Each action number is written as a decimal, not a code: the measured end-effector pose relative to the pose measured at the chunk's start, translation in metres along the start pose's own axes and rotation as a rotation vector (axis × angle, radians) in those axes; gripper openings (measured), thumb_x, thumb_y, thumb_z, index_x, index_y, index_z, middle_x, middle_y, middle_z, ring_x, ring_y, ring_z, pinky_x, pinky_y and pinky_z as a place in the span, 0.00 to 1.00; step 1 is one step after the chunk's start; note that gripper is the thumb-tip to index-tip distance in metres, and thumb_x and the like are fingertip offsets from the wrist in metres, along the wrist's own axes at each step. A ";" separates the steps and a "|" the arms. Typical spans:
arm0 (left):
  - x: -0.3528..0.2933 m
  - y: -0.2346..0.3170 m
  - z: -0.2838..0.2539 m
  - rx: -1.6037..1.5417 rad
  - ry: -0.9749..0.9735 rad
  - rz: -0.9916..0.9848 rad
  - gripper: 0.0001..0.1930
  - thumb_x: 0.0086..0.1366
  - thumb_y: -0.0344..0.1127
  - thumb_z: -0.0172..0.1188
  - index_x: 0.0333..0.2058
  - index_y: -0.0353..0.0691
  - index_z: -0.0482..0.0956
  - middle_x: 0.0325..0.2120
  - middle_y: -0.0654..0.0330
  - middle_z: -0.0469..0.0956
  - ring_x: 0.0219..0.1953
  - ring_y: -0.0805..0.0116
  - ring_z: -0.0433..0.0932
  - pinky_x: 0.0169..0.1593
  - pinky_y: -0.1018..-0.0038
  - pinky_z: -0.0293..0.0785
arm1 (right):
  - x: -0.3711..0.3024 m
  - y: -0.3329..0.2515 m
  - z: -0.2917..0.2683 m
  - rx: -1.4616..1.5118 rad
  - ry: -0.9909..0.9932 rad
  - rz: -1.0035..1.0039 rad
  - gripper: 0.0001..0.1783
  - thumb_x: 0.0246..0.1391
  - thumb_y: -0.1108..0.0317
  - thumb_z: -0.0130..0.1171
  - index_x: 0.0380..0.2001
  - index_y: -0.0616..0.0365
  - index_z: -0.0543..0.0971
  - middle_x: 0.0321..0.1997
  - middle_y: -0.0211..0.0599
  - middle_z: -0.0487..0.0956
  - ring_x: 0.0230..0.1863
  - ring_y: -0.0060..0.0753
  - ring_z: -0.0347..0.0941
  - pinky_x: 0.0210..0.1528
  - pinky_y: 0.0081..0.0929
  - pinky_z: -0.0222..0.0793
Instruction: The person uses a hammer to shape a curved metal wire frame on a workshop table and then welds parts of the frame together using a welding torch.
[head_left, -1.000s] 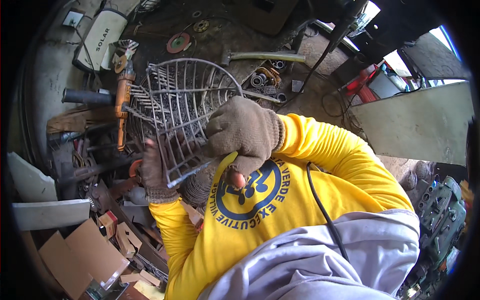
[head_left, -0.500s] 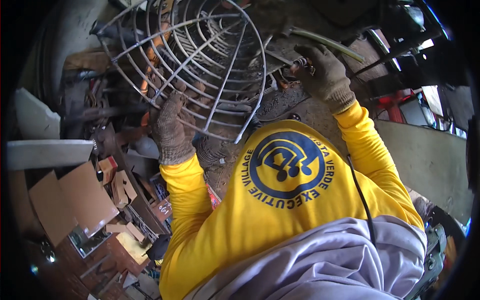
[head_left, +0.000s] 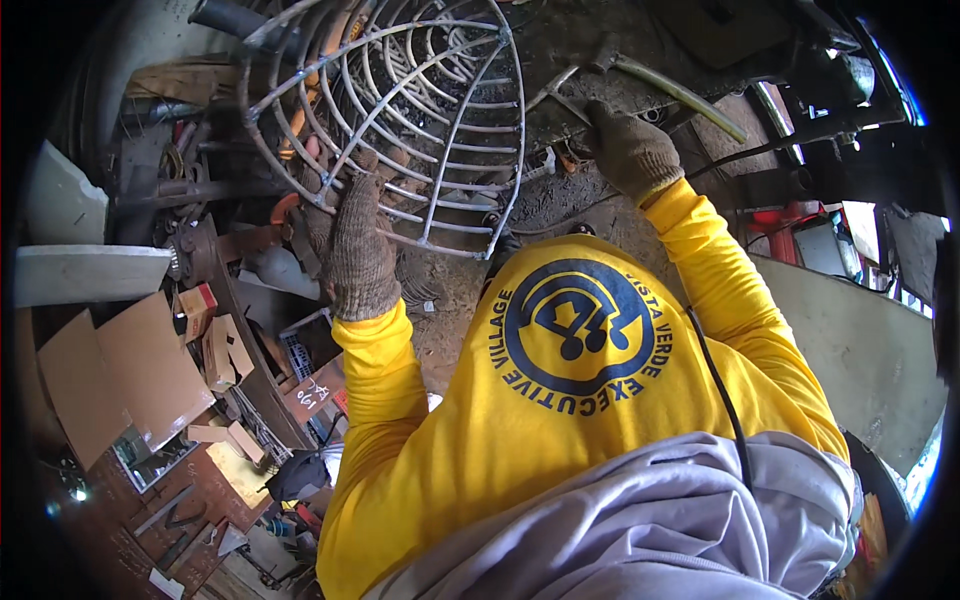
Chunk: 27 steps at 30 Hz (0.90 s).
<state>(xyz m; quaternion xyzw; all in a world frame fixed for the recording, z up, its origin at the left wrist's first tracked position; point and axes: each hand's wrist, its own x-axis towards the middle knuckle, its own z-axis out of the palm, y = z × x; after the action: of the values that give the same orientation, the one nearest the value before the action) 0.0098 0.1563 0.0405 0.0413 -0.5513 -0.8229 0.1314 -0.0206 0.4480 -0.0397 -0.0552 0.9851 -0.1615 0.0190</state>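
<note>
A cage of curved metal rods [head_left: 452, 135], welded to straight crossbars, fills the upper middle of the head view. My left hand [head_left: 362, 245], in a brown knitted glove, is closed around a rod at its lower left edge. To the right of the cage is my right hand [head_left: 632, 152], also gloved, with its fingers curled. What they hold is hidden from me. The end of a thin angled metal piece [head_left: 572, 106] meets those fingers. Just beyond lies a hammer-like tool [head_left: 685, 98] with a long yellowish handle.
Dark scrap and an orange bar [head_left: 300, 122] sit behind the cage. Cardboard boxes [head_left: 150, 370] and loose tools crowd the lower left. A pale panel [head_left: 850, 350] stands at the right, below a red object [head_left: 785, 225]. A black cord [head_left: 715, 375] hangs across my yellow shirt.
The cage has tilted and shifted slightly, its lower rim rising, with my left hand still on it. My right hand has moved a little up and left, and its fingertips are now less visible.
</note>
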 end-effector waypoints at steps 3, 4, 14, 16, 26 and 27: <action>-0.002 -0.002 -0.007 0.069 0.002 -0.010 0.32 0.59 0.21 0.59 0.62 0.35 0.59 0.58 0.51 0.66 0.55 0.60 0.71 0.57 0.60 0.72 | -0.006 0.003 0.007 0.052 -0.042 -0.001 0.23 0.57 0.57 0.52 0.54 0.51 0.71 0.32 0.54 0.80 0.35 0.55 0.78 0.37 0.46 0.74; -0.002 -0.003 -0.012 0.069 0.012 -0.012 0.32 0.59 0.21 0.59 0.62 0.35 0.59 0.58 0.51 0.66 0.55 0.60 0.71 0.57 0.60 0.72 | -0.009 0.006 0.011 0.087 -0.012 -0.013 0.22 0.58 0.57 0.51 0.55 0.51 0.71 0.32 0.54 0.80 0.36 0.55 0.78 0.37 0.46 0.74; -0.021 0.000 -0.050 0.196 0.213 0.079 0.32 0.59 0.22 0.57 0.63 0.37 0.59 0.57 0.47 0.65 0.54 0.55 0.72 0.55 0.56 0.75 | 0.023 0.004 0.015 0.170 0.073 -0.147 0.18 0.56 0.58 0.54 0.49 0.50 0.74 0.34 0.48 0.80 0.38 0.53 0.77 0.39 0.45 0.73; -0.023 0.002 -0.055 0.172 0.201 0.062 0.33 0.59 0.22 0.56 0.63 0.38 0.58 0.59 0.47 0.64 0.55 0.53 0.71 0.55 0.56 0.75 | 0.042 0.005 0.003 0.064 0.127 -0.176 0.17 0.54 0.59 0.57 0.46 0.50 0.76 0.34 0.47 0.80 0.37 0.52 0.77 0.39 0.45 0.73; -0.042 0.018 -0.082 0.253 0.336 0.097 0.32 0.59 0.22 0.58 0.62 0.38 0.59 0.56 0.47 0.67 0.45 0.51 0.79 0.42 0.60 0.84 | 0.038 0.060 -0.026 -0.217 0.299 0.013 0.19 0.53 0.49 0.56 0.46 0.41 0.78 0.46 0.44 0.79 0.46 0.55 0.76 0.46 0.48 0.72; -0.044 0.020 -0.089 0.255 0.327 0.107 0.31 0.60 0.21 0.57 0.62 0.39 0.60 0.56 0.46 0.67 0.47 0.50 0.79 0.42 0.58 0.83 | 0.041 0.068 -0.023 -0.210 0.289 -0.002 0.19 0.53 0.49 0.56 0.46 0.41 0.78 0.46 0.44 0.79 0.46 0.55 0.76 0.46 0.48 0.72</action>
<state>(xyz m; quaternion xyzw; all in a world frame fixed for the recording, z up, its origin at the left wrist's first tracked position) 0.0747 0.0814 0.0209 0.1612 -0.6237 -0.7206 0.2564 -0.0697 0.5146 -0.0400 -0.0341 0.9890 -0.0640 -0.1289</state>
